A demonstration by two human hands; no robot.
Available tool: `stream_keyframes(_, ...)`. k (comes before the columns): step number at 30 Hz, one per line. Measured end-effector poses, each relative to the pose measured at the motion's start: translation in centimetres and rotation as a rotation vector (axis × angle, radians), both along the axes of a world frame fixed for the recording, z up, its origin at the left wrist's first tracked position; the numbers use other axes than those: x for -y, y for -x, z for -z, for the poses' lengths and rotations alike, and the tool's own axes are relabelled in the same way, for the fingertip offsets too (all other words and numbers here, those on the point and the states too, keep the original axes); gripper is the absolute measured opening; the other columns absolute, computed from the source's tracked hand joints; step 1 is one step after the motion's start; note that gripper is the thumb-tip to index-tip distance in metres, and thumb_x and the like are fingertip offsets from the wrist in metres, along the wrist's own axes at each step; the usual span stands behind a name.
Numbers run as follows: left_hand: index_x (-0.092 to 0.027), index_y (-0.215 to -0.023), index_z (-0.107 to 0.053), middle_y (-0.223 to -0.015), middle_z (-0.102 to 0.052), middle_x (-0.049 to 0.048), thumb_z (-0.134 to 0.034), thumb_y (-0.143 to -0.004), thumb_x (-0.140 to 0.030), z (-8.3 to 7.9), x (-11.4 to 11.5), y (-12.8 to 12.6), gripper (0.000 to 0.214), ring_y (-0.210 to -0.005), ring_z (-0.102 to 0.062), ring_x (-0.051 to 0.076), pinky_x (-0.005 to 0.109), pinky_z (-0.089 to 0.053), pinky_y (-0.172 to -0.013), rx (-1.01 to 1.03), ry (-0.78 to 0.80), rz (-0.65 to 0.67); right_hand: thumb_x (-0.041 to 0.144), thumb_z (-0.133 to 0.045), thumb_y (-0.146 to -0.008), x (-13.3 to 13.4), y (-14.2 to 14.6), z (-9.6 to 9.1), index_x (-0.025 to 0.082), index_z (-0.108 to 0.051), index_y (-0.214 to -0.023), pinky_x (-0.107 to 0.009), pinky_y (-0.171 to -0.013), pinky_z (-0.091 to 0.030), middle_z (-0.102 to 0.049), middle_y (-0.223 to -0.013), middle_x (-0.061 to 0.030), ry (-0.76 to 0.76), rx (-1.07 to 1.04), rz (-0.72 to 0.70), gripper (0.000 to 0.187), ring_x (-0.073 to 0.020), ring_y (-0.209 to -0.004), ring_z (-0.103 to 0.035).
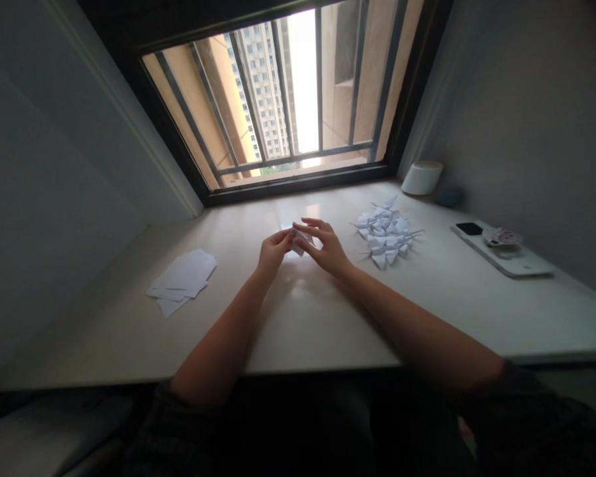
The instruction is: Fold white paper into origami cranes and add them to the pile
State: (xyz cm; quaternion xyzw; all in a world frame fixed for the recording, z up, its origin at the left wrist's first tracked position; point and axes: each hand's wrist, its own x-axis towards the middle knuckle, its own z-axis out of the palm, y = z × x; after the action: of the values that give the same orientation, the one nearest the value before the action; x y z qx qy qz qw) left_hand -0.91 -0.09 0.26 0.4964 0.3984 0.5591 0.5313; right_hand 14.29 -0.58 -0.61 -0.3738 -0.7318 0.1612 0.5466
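Between my hands, a little above the table, is a small folded piece of white paper (pixel 298 249). My left hand (pixel 274 250) pinches its left side between thumb and fingers. From the right, my right hand (pixel 326 246) grips the same paper with thumb and forefinger, its other fingers held out. My fingers hide part of the folds. To the right of my hands lies a pile of folded white paper cranes (pixel 385 233) with pointed tips. Off to the left rests a loose stack of flat white paper sheets (pixel 185 277).
The white table (pixel 308 331) runs back to a barred window (pixel 288 99). A white roll (pixel 422 177) and a dark rounded object (pixel 448 197) stand at the back right corner. Farther right lies a phone (pixel 501 250) with a small clear-and-pink item (pixel 502 237) on it.
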Motion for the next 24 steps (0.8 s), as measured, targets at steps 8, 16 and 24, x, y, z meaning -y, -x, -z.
stream_keyframes(8, -0.016, -0.089, -0.072, -0.082, -0.07, 0.0043, -0.082, -0.06, -0.046, -0.04, 0.06, 0.08, 0.042, -0.075, -0.063, 0.014, 0.028, -0.048, -0.076, 0.132, 0.144, 0.036, 0.043, -0.065, -0.082, -0.19, 0.11, 0.48, 0.035, -0.059, -0.127, -0.044, -0.103, -0.041, -0.058, -0.128, -0.0063, -0.015, 0.082, -0.023, 0.046, -0.0245, -0.118, -0.051)
stream_keyframes(16, -0.016, -0.091, -0.072, -0.08, -0.07, 0.0034, -0.082, -0.059, -0.044, 0.38, 0.02, 0.03, 0.044, -0.074, -0.064, 0.014, 0.029, -0.048, -0.08, 0.149, 0.156, 0.072, 0.039, -0.063, -0.084, -0.23, 0.14, 0.2, 0.034, -0.067, -0.115, -0.043, -0.1, -0.044, -0.066, -0.119, -0.0037, 0.007, -0.029, -0.036, 0.031, -0.0223, -0.111, -0.057)
stream_keyframes(24, -0.016, -0.096, -0.072, -0.094, -0.072, 0.008, -0.081, -0.062, -0.046, 0.36, -0.44, 0.38, 0.046, -0.085, -0.066, 0.018, 0.033, -0.049, -0.084, 0.204, 0.149, 0.012, 0.043, -0.072, -0.073, -0.32, 0.24, 0.16, 0.027, -0.074, -0.087, -0.039, -0.084, -0.052, -0.067, -0.118, -0.0062, 0.146, -0.186, -0.039, 0.021, -0.0232, -0.109, -0.059)
